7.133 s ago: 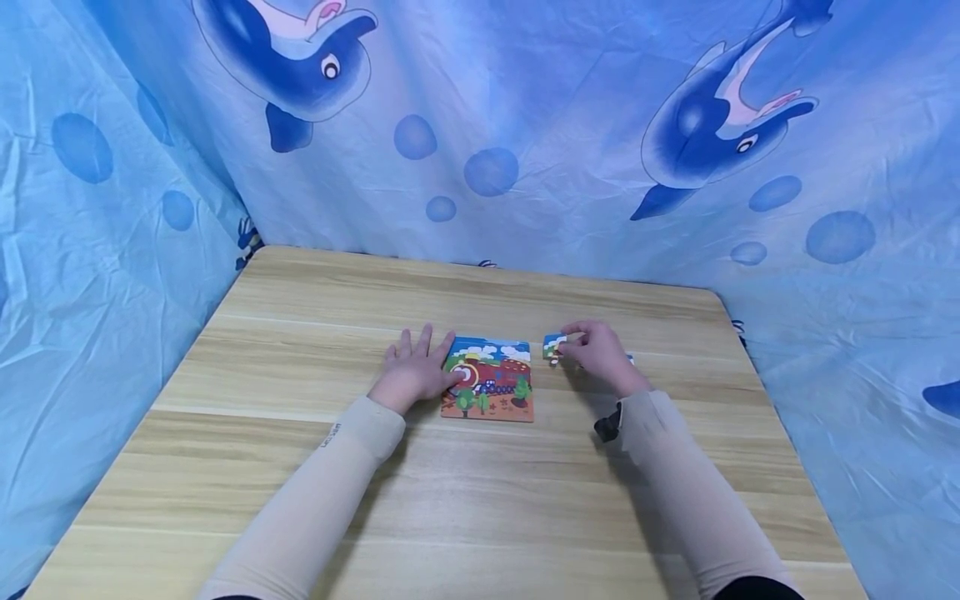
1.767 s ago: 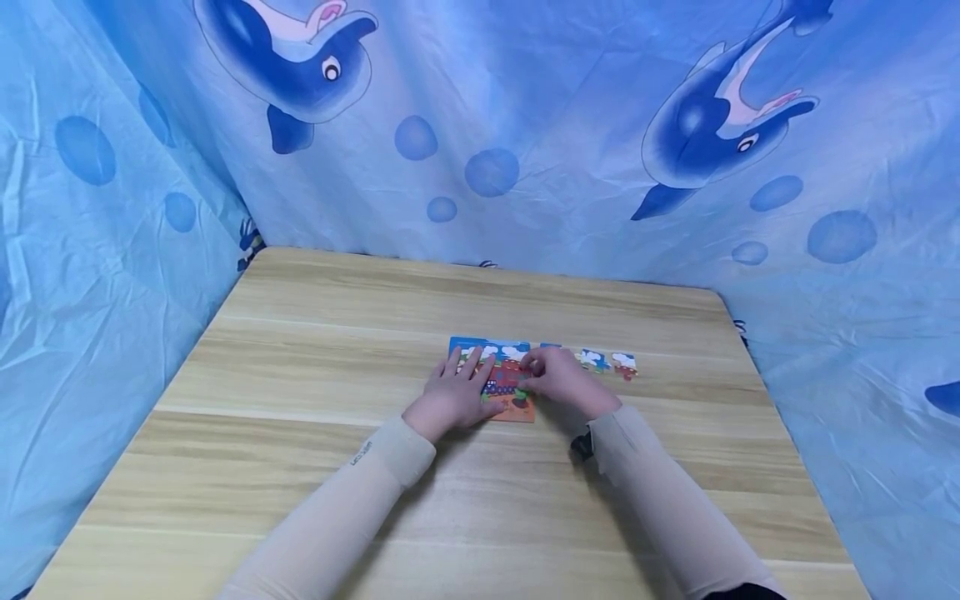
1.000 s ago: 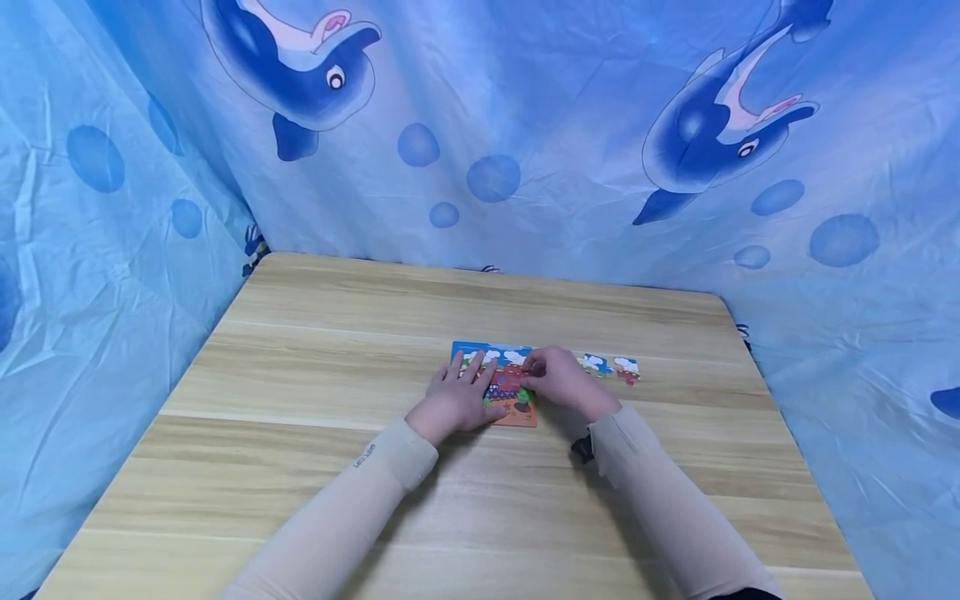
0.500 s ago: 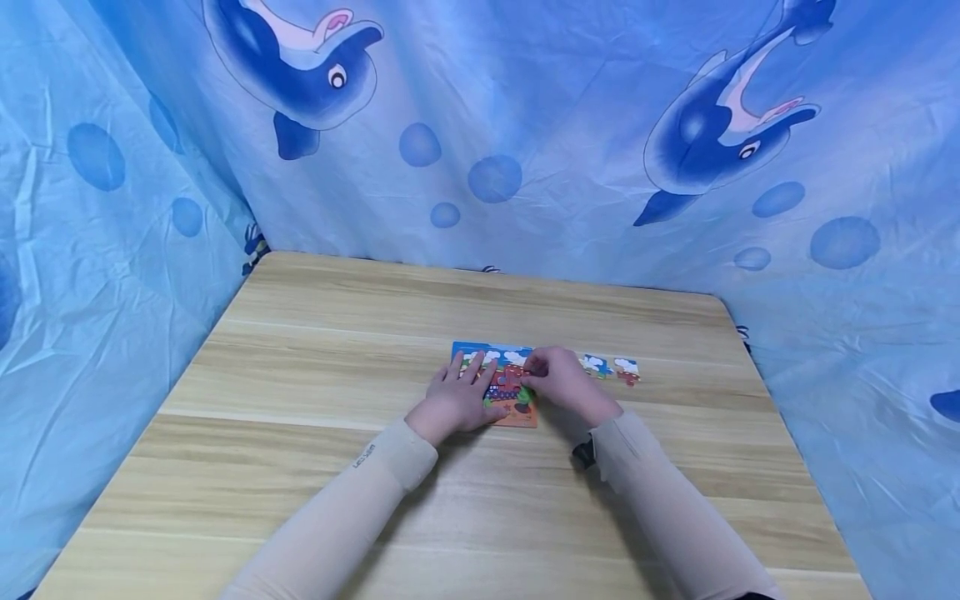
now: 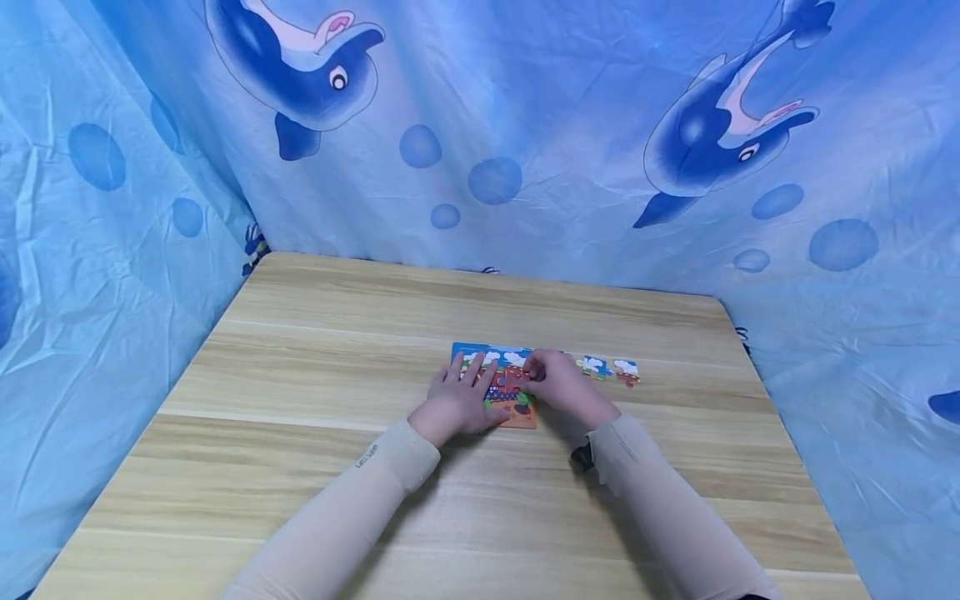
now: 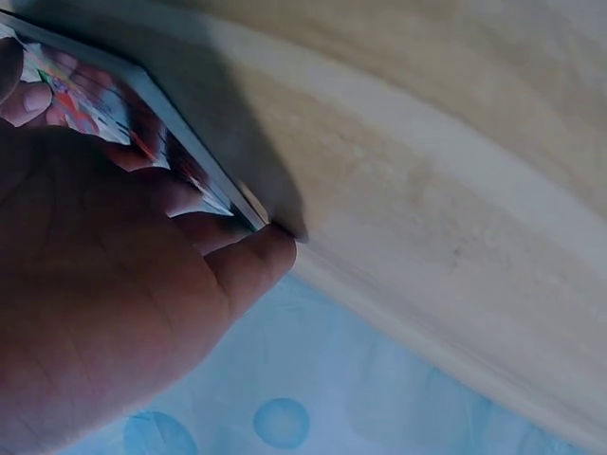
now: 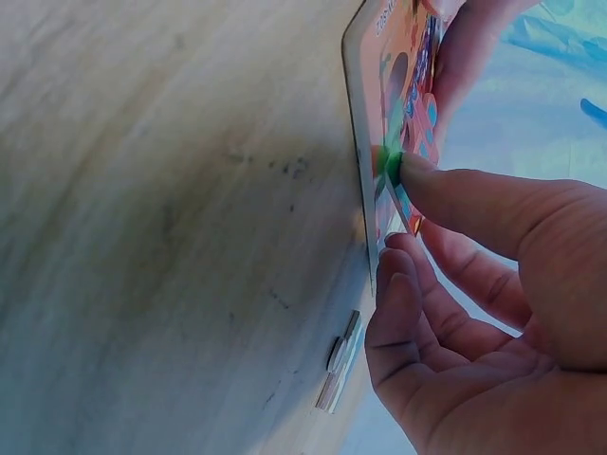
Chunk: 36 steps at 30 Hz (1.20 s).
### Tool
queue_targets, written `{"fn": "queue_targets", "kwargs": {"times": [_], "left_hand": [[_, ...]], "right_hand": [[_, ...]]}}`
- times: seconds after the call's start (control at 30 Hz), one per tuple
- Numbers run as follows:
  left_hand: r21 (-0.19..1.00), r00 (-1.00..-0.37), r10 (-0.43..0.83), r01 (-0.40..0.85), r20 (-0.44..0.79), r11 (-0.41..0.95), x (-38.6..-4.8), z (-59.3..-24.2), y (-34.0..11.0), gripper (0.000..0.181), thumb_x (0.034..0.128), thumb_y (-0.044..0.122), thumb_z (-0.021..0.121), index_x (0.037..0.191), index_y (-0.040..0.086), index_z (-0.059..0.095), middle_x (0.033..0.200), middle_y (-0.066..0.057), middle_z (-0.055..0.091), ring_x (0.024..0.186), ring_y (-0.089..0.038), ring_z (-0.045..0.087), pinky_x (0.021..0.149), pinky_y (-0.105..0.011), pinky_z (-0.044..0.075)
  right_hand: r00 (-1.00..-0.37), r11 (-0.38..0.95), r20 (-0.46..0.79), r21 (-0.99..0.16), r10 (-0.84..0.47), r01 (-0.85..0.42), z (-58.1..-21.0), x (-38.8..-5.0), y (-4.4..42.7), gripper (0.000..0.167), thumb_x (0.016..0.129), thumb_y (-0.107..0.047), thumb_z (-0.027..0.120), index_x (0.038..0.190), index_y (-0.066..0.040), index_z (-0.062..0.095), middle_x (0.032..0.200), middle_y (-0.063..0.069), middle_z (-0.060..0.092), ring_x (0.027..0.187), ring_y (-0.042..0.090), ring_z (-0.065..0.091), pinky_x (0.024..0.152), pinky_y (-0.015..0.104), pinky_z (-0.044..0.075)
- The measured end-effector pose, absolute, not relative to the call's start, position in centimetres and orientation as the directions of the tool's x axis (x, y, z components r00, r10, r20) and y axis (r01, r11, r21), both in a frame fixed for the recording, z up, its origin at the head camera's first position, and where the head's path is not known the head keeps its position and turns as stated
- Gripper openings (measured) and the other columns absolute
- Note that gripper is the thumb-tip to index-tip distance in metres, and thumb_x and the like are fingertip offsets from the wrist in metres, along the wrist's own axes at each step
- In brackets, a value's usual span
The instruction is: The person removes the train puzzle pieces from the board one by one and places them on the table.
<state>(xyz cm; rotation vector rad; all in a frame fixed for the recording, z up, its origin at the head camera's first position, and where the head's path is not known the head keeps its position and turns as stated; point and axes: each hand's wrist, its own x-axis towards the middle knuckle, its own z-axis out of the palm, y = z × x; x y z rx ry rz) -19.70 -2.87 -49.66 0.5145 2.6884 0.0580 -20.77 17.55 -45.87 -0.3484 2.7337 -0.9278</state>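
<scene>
A square picture puzzle board (image 5: pixel 517 419) with a cartoon train, clouds and trees lies on the table. My left hand (image 5: pixel 457 402) rests flat on its left part with fingers spread, covering much of the picture. In the left wrist view, that hand's fingers (image 6: pixel 261 256) reach over the board's edge. At the board's right side my right hand (image 5: pixel 562 385) pinches a red puzzle piece (image 5: pixel 514 379) between thumb and fingers. In the right wrist view, the puzzle piece (image 7: pixel 404 204) sits slightly tilted at the board's surface. Its far end is hidden by the fingers.
Loose puzzle pieces lie right of the right hand: one with a white cloud (image 5: pixel 595 366), another with cloud and red (image 5: pixel 626 370). Something partly hidden lies behind the hand. The wooden table (image 5: pixel 375 308) ends at a blue dolphin-print curtain (image 5: pixel 540 217).
Since the oldest frame, my right hand has moved left from the loose pieces to the board, and my left hand has slid right across it. Over the last second both hands barely move.
</scene>
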Motion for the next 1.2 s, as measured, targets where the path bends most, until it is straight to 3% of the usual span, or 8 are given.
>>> {"fn": "queue_targets", "kwargs": {"times": [0.67,0.83,1.2], "left_hand": [[0.12,-0.861,0.348,0.327,-0.37,0.937,-19.4,-49.5,-2.8,0.098,0.0906,0.084,0.033,0.164,0.029,-0.001,0.169,-0.003,-0.006,0.151,-0.038,-0.009,0.118,-0.059,0.011],[0.116,-0.859,0.352,0.333,-0.372,0.936,-19.6,-49.7,-2.8,0.099,0.0901,0.085,0.032,0.164,0.028,-0.001,0.169,-0.003,-0.006,0.152,-0.037,-0.009,0.118,-0.059,0.011],[0.118,-0.862,0.35,0.33,-0.367,0.937,-19.4,-49.4,-2.8,0.099,0.0899,0.085,0.033,0.164,0.028,-0.001,0.17,-0.003,-0.005,0.152,-0.036,-0.008,0.118,-0.059,0.009]], "right_hand": [[-0.947,0.708,-0.119,-0.693,-0.299,-0.136,-46.0,-20.7,18.0,0.012,0.093,-0.01,0.077,0.099,-0.013,0.067,0.085,-0.001,0.066,0.076,0.018,0.062,0.068,0.034,0.053],[-0.947,0.658,-0.12,-0.744,-0.298,-0.113,-45.9,-20.8,18.7,0.01,0.093,-0.016,0.077,0.101,-0.015,0.071,0.085,0.003,0.07,0.07,0.022,0.064,0.061,0.036,0.054],[-0.963,0.623,-0.094,-0.777,-0.251,-0.086,-45.5,-20.4,21.5,0.008,0.095,-0.026,0.076,0.102,-0.022,0.076,0.089,0.003,0.069,0.075,0.028,0.064,0.062,0.041,0.055]]}}
